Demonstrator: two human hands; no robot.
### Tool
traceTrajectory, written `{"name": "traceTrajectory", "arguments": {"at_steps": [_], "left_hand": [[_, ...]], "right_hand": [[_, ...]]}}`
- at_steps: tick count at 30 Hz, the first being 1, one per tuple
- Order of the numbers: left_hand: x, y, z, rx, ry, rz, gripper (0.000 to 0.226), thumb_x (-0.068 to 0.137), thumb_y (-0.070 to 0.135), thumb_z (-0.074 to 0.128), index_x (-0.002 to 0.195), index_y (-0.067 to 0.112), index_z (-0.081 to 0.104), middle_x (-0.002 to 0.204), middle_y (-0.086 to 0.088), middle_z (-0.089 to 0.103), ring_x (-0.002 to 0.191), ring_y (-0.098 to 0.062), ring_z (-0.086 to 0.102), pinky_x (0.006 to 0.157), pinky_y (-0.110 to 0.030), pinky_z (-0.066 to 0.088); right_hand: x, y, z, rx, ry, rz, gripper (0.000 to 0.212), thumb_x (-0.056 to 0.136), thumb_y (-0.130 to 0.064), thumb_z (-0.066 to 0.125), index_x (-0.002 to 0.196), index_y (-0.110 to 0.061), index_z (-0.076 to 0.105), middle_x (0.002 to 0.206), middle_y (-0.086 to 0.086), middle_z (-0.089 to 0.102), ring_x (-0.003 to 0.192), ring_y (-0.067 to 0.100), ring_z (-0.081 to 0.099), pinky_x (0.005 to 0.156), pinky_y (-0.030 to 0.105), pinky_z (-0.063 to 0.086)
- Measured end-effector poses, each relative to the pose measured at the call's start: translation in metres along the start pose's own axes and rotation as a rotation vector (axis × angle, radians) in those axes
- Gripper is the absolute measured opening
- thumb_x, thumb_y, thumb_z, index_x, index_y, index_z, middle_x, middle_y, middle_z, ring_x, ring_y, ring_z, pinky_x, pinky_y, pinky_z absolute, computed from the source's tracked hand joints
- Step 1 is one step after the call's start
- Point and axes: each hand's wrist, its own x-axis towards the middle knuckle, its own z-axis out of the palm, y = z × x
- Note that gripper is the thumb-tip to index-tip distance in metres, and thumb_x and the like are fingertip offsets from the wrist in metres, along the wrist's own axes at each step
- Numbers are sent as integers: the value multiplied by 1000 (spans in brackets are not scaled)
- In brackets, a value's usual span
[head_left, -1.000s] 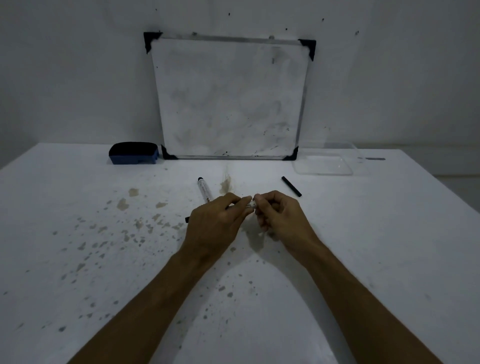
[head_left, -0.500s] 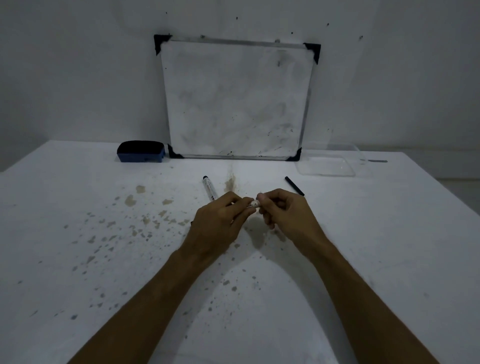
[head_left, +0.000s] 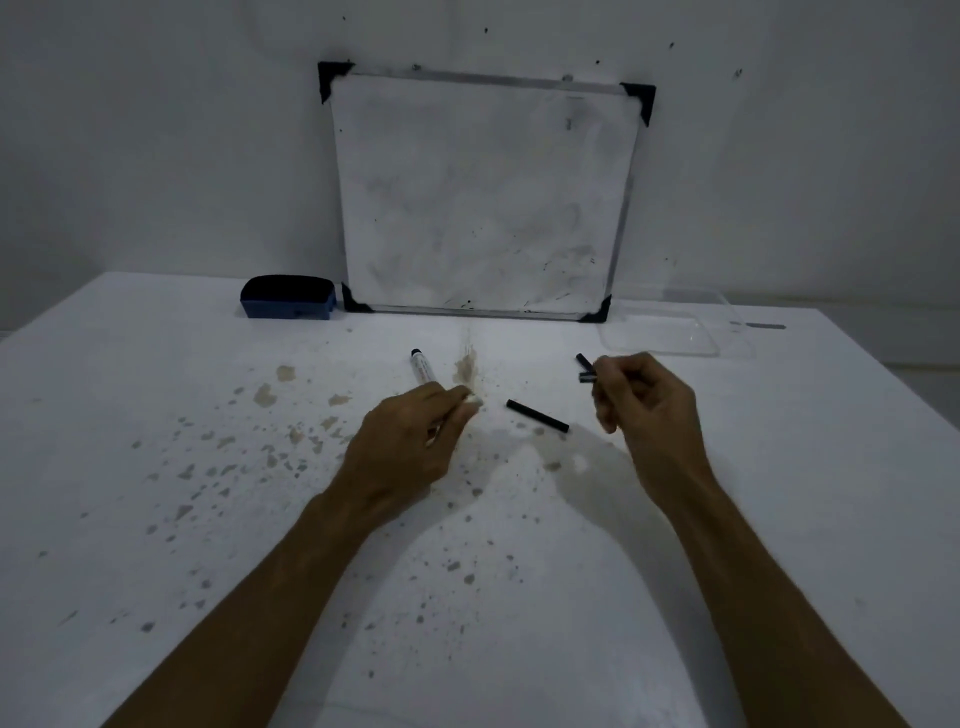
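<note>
My left hand (head_left: 410, 441) grips a white marker barrel whose pale end (head_left: 472, 400) pokes out past the fingertips. To the right, my right hand (head_left: 644, 405) pinches a small black end piece (head_left: 587, 376) just above the table. Between the hands a thin black stick (head_left: 537, 415) lies on the table. The tip of a second black stick (head_left: 580, 358) shows just behind my right hand. A capped white marker (head_left: 423, 369) lies beyond my left hand.
A smudged whiteboard (head_left: 483, 197) leans on the wall at the back of the stained white table (head_left: 208, 467). A blue eraser (head_left: 287, 297) sits left of the whiteboard, a clear plastic tray (head_left: 670, 327) to its right.
The hands, joined on the marker before, have pulled apart. My right hand moved right with the small black piece. A black stick now lies between them on the table.
</note>
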Motion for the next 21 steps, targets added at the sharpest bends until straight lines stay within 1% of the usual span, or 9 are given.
{"name": "traceTrajectory", "arguments": {"at_steps": [3, 6, 8, 10, 11, 14, 17, 19, 21], "left_hand": [[7, 14, 8, -34, 4, 14, 28, 104, 25, 60, 117, 5, 74, 87, -5, 71, 68, -15, 61, 64, -34, 57], [7, 19, 14, -30, -2, -10, 27, 105, 27, 59, 121, 9, 72, 92, -8, 73, 76, -20, 66, 71, -40, 59], [7, 15, 12, -55, 14, -43, 29, 103, 26, 60, 123, 7, 72, 99, -10, 76, 84, -21, 69, 79, -37, 60], [7, 15, 10, -72, 38, -45, 30, 102, 25, 61, 121, 4, 73, 102, -11, 77, 88, -20, 70, 82, -30, 57], [8, 16, 9, -71, 57, -40, 30, 102, 25, 61, 118, 3, 73, 101, -11, 77, 87, -18, 70, 81, -28, 56], [10, 20, 11, -86, 97, -48, 24, 102, 20, 62, 115, 3, 74, 99, -10, 77, 84, -16, 71, 79, -28, 58], [8, 25, 13, -256, 71, -191, 22, 104, 24, 60, 113, 9, 73, 84, 2, 73, 67, -5, 69, 64, -24, 60], [8, 27, 15, -453, 15, -346, 24, 106, 28, 56, 112, 12, 72, 77, 1, 70, 63, -13, 71, 57, -28, 62], [10, 28, 15, -649, -11, -476, 25, 107, 26, 52, 114, 10, 70, 79, -5, 69, 69, -20, 75, 61, -33, 64]], "right_hand": [[-5, 9, 16, -220, -156, 23, 11, 101, -26, 67, 101, -17, 74, 74, -5, 75, 59, 7, 65, 58, 21, 53], [-10, 17, 37, -387, -204, 8, 18, 98, -31, 71, 114, -24, 76, 89, -14, 79, 77, 1, 74, 66, 16, 58], [-9, 17, 36, -493, -193, -34, 21, 97, -32, 72, 117, -27, 76, 97, -18, 77, 87, -5, 72, 70, 9, 55], [-11, 19, 32, -640, -196, -102, 21, 95, -34, 74, 114, -27, 78, 101, -17, 75, 88, -10, 67, 74, 2, 48], [-12, 20, 31, -688, -208, -134, 21, 94, -35, 75, 113, -26, 79, 103, -14, 74, 88, -10, 65, 74, 1, 45], [-12, 25, 32, -752, -234, -177, 25, 93, -37, 76, 115, -26, 79, 102, -7, 65, 88, 1, 60, 74, 7, 44], [-11, 29, 35, -780, -219, -152, 27, 92, -38, 76, 115, -25, 80, 100, -6, 61, 87, 4, 60, 77, 15, 50], [-12, 30, 37, -801, -224, -137, 28, 92, -38, 77, 116, -23, 80, 99, -5, 59, 85, 2, 57, 75, 9, 45], [-14, 30, 40, -805, -226, -145, 29, 93, -35, 76, 119, -22, 78, 100, -4, 58, 83, 0, 54, 73, 5, 42]]}}
